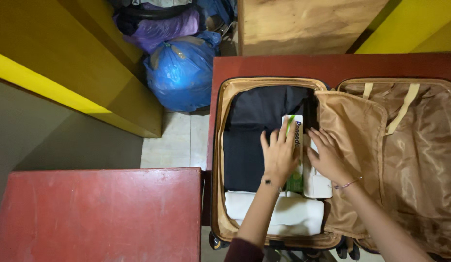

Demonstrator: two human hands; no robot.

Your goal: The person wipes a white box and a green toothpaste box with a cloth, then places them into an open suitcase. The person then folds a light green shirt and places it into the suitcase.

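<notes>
White-and-green toothpaste box [295, 145] lies on dark folded clothes [257, 131] inside an open suitcase [220, 145], the left hand [279, 156] pressed flat on it, fingers spread, the right hand [327, 157] resting open on a white pouch [316, 183] beside it, above a white towel [283, 216].

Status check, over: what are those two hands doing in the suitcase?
Left hand flat on white-and-green box, pressing it onto dark clothes. Right hand on white pouch beside it. Tan lining flap folded back, nothing blocking.
</notes>
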